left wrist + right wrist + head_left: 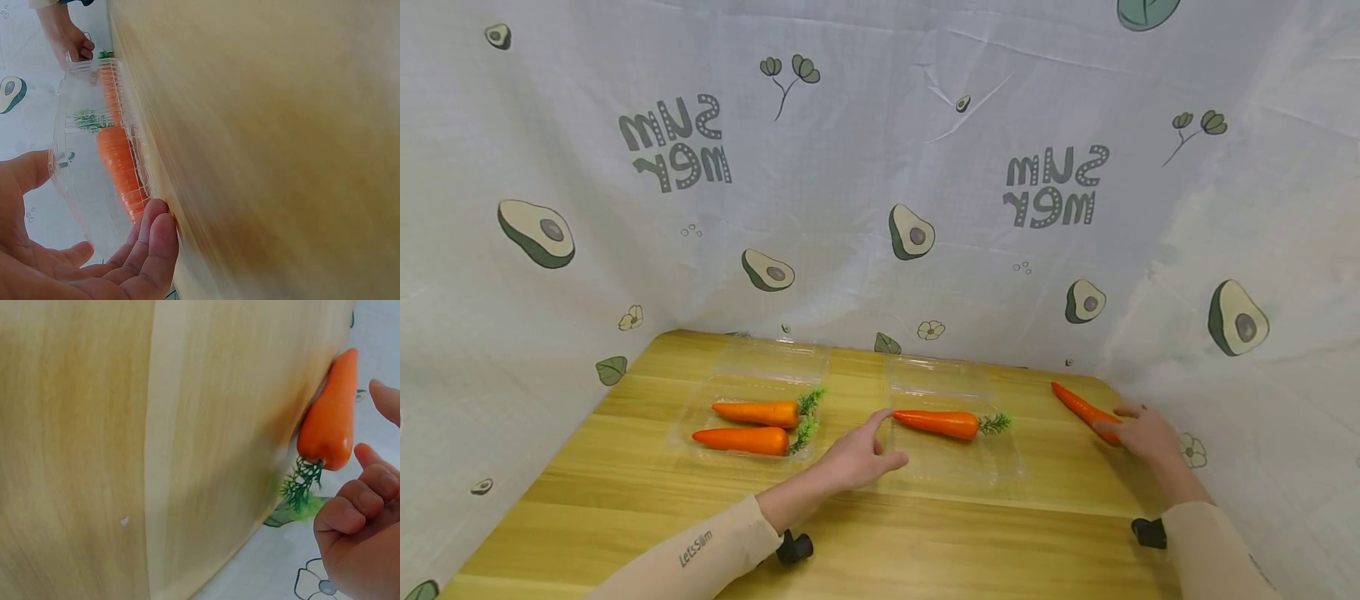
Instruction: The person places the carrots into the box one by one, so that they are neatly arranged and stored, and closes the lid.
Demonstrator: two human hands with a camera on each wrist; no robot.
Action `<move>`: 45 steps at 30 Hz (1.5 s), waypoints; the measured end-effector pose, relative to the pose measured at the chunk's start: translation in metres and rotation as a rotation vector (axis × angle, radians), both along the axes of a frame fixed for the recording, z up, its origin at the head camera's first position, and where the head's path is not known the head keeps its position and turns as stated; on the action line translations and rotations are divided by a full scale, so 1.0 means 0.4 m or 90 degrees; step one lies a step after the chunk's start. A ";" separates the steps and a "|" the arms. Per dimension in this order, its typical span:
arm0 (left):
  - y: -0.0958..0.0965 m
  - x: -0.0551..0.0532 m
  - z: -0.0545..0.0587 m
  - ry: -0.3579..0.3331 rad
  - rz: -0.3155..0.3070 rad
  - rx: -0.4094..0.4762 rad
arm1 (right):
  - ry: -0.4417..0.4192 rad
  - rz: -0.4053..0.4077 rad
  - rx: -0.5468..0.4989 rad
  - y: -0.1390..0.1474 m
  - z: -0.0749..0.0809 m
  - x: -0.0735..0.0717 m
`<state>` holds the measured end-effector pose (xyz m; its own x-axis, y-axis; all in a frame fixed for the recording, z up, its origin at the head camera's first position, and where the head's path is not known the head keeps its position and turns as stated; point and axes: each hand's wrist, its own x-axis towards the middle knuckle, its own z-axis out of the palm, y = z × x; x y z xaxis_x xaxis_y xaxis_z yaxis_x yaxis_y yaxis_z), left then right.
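An orange carrot with a green leafy top [936, 423] lies in a clear plastic box [955, 471] with its lid folded back, mid-table. At the left side of that box is my left hand [853, 457], thumb and index finger spread. The left wrist view shows its fingertips [164, 228] right at the box's edge, beside the carrot [119, 162]. To the right, another carrot [1078, 407] lies on the wooden table. My right hand [1150, 433] reaches over its thick end, thumb and index finger apart. In the right wrist view, those fingers stand close beside the carrot [331, 419].
A second clear plastic box [688, 421] on the left holds two carrots [741, 440], its lid also folded back. The wooden table [925, 550] runs up to a white printed curtain [850, 183] at the back and both sides.
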<state>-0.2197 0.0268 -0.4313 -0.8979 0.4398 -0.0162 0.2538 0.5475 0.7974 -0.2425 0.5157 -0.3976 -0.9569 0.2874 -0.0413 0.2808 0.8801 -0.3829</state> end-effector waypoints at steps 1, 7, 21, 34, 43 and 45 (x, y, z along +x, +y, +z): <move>0.000 0.000 0.000 -0.001 0.000 0.000 | 0.000 -0.002 0.006 0.002 -0.001 0.001; -0.001 0.002 -0.002 -0.003 0.001 0.000 | -0.008 -0.015 -0.026 0.010 -0.009 0.008; -0.001 0.004 0.003 -0.007 0.002 0.005 | -0.005 -0.027 -0.022 0.011 -0.025 0.003; -0.001 0.003 0.004 -0.009 0.004 0.007 | 0.014 -0.011 -0.022 0.019 -0.035 0.003; 0.000 0.004 0.004 -0.006 0.002 0.007 | 0.015 -0.010 -0.010 0.021 -0.037 0.003; 0.000 0.004 0.004 -0.006 0.002 0.008 | 0.019 -0.006 -0.002 0.020 -0.035 0.005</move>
<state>-0.2180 0.0269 -0.4296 -0.8993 0.4369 -0.0194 0.2442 0.5387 0.8063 -0.2407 0.5239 -0.4115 -0.9551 0.2960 -0.0138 0.2772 0.8761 -0.3945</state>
